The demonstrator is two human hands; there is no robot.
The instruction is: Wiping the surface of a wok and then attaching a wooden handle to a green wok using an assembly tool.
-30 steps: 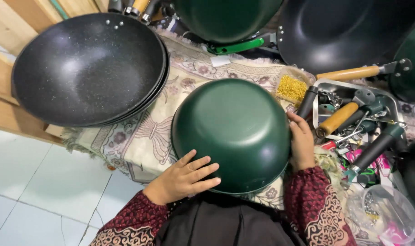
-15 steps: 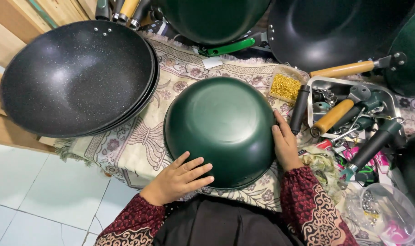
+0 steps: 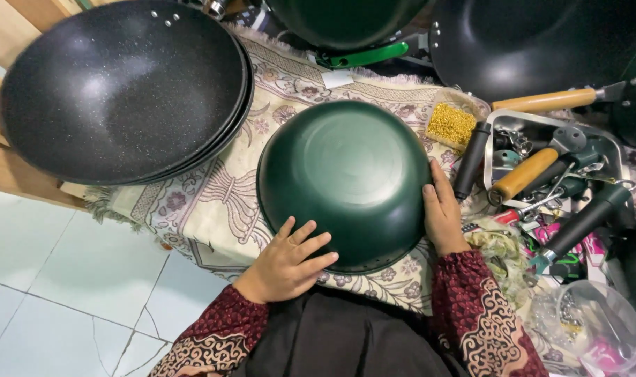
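A dark green pan [image 3: 346, 178] lies upside down on a patterned cloth [image 3: 213, 209], its rounded bottom facing up. My left hand [image 3: 286, 262] rests flat on its near left rim with fingers spread. My right hand [image 3: 442, 213] presses against its right side, fingers along the edge. Both wrists wear dark red patterned sleeves.
A stack of black speckled woks [image 3: 122, 87] sits at the left on a wooden ledge. More dark pans [image 3: 534, 38] lie behind. A metal tray [image 3: 555, 160] of handles and hardware, a packet of yellow bits [image 3: 452, 124] and a clear plastic tub [image 3: 597, 328] crowd the right. White tiled floor [image 3: 66, 293] lies below left.
The view has shifted a little, so the pan and the woks sit further left in frame. Both hands stay on the green pan in much the same grip.
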